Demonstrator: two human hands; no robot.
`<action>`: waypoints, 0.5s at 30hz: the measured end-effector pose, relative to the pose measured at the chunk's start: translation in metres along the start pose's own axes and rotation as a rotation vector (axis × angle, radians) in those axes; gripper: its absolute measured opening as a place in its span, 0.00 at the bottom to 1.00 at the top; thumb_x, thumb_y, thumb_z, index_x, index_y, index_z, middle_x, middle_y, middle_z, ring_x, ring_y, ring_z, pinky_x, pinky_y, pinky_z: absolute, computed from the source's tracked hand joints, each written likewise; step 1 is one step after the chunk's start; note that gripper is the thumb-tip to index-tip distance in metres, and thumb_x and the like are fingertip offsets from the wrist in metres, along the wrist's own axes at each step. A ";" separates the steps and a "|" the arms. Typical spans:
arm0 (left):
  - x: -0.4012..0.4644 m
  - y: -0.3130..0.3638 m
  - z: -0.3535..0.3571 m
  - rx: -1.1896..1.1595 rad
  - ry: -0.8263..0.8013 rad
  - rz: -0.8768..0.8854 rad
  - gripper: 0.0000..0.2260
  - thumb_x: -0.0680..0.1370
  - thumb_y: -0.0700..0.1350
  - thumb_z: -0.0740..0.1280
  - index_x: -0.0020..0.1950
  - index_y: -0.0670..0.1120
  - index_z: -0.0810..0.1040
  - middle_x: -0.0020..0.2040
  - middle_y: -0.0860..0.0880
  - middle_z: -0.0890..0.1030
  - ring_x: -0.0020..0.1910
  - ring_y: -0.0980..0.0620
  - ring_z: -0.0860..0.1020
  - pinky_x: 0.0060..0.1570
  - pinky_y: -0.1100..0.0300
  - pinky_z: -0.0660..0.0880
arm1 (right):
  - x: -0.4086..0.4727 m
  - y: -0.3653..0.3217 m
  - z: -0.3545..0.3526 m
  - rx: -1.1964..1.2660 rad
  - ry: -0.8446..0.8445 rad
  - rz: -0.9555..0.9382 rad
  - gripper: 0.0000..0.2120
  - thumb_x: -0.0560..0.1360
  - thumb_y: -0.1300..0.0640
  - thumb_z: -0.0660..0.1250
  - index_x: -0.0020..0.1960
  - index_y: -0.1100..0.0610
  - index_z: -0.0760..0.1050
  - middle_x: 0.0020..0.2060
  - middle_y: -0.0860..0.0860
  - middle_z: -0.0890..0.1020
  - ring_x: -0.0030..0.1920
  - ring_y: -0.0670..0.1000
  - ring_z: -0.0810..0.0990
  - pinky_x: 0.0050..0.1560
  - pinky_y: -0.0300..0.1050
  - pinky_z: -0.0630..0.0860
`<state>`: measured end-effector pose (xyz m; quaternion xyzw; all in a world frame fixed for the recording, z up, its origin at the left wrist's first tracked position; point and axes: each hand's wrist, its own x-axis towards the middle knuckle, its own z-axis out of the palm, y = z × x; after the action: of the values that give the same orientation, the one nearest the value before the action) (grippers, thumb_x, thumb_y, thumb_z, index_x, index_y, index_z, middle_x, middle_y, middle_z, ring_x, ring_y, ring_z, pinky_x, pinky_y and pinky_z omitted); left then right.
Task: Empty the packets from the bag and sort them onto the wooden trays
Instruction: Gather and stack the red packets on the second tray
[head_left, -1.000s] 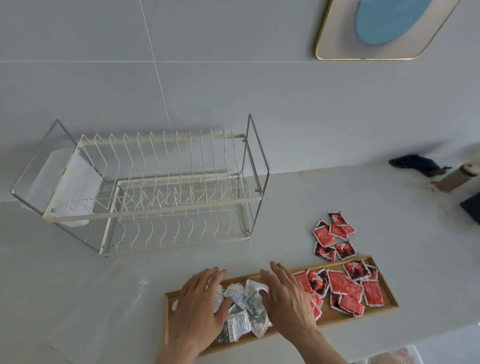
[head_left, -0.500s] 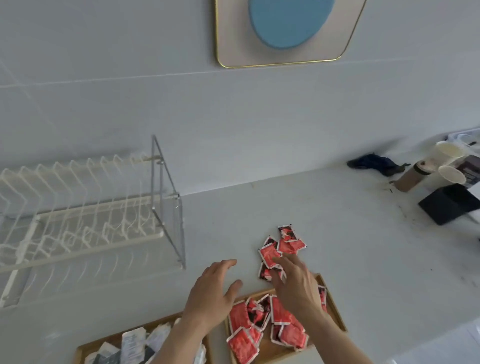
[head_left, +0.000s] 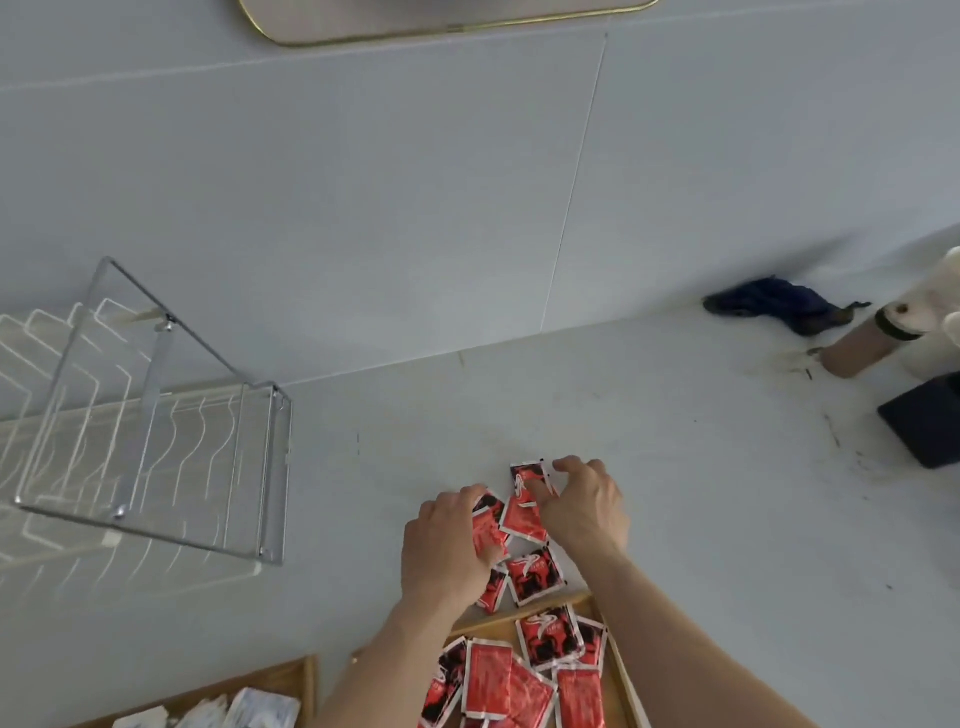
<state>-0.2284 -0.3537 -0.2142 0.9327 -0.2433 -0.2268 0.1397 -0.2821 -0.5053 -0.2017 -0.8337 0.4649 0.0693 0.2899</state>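
Both hands rest on a small heap of red packets (head_left: 524, 519) lying on the pale counter (head_left: 701, 467), just beyond the far edge of a wooden tray (head_left: 621, 670). The left hand (head_left: 449, 545) lies palm down over the left side of the heap, its fingers curled loosely onto the packets, thumb tip touching a packet near the middle. The right hand (head_left: 584, 506) covers the right side, fingers bent and spread, the fingertips (head_left: 540, 491) pressing on the topmost packet. Whether either hand actually pinches a packet or only presses on it I cannot tell.

One more red packet (head_left: 535, 574) lies flat between the heap and the tray rim. On the tray itself sits a pile of more red packets (head_left: 511, 680), overlapping each other, partly hidden by the two forearms. A second wooden tray (head_left: 291, 680) shows at the bottom left, apart from the first, with white packets (head_left: 260, 712) on it.

To the left stands a white wire dish rack (head_left: 150, 431) with a metal frame, against the grey wall (head_left: 415, 208). At the far right of the counter lie a dark blue cloth (head_left: 779, 306), a brown cup (head_left: 857, 348) tilted over, and a dark box (head_left: 924, 421). A gold-edged mirror (head_left: 441, 21) hangs at the top of the wall
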 end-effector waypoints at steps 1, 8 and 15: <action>0.001 0.002 0.003 0.049 0.019 -0.013 0.32 0.74 0.57 0.73 0.75 0.59 0.62 0.71 0.54 0.72 0.71 0.49 0.70 0.70 0.50 0.67 | 0.003 -0.003 0.002 -0.021 -0.007 0.000 0.26 0.74 0.39 0.70 0.68 0.50 0.74 0.62 0.53 0.77 0.63 0.58 0.77 0.57 0.53 0.77; 0.003 -0.006 0.010 -0.125 0.101 -0.210 0.20 0.74 0.51 0.74 0.63 0.54 0.73 0.58 0.53 0.79 0.59 0.51 0.78 0.61 0.56 0.76 | 0.020 0.004 0.015 0.195 -0.085 0.063 0.33 0.67 0.49 0.81 0.67 0.49 0.72 0.53 0.51 0.80 0.55 0.55 0.81 0.55 0.54 0.81; 0.010 -0.018 -0.004 -0.482 0.098 -0.218 0.07 0.78 0.52 0.70 0.54 0.53 0.79 0.51 0.55 0.83 0.48 0.56 0.80 0.41 0.67 0.74 | 0.028 0.011 0.006 0.417 -0.129 0.040 0.05 0.73 0.58 0.77 0.48 0.52 0.84 0.34 0.47 0.79 0.37 0.51 0.80 0.43 0.53 0.82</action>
<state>-0.2117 -0.3434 -0.2211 0.9031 -0.0734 -0.2466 0.3439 -0.2745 -0.5272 -0.2225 -0.7401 0.4662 0.0308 0.4837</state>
